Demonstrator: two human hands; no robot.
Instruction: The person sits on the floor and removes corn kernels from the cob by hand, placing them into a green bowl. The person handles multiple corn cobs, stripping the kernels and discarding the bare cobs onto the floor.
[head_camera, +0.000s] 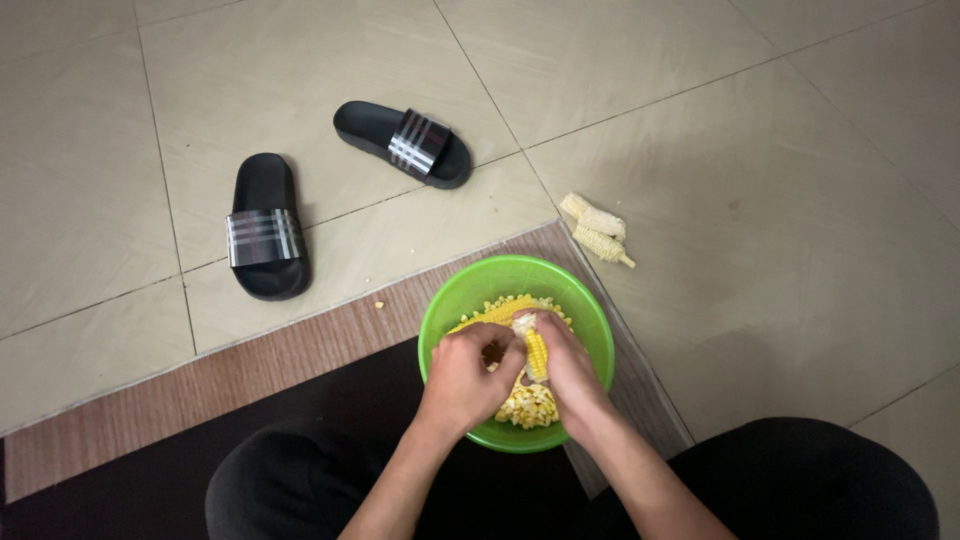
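Both hands work over the green bowl (590, 335): the left hand (465, 380) curls against the cob (536, 350), thumb pressing its kernels, while the right hand (570, 370) grips the cob from the other side. Loose kernels (530, 405) lie below. A hard push could flick kernels over the rim onto the mat (300, 350), where one kernel (379, 304) already lies.

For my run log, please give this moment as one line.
left hand: on corn cob | right hand: grips cob | green bowl: loose kernels

Bowl (596, 330) bright green, kernels (530, 405) yellow, stripped cobs (598, 230) pale cream, slippers (266, 225) black with silver-striped bands, floor (780, 200) beige tile.
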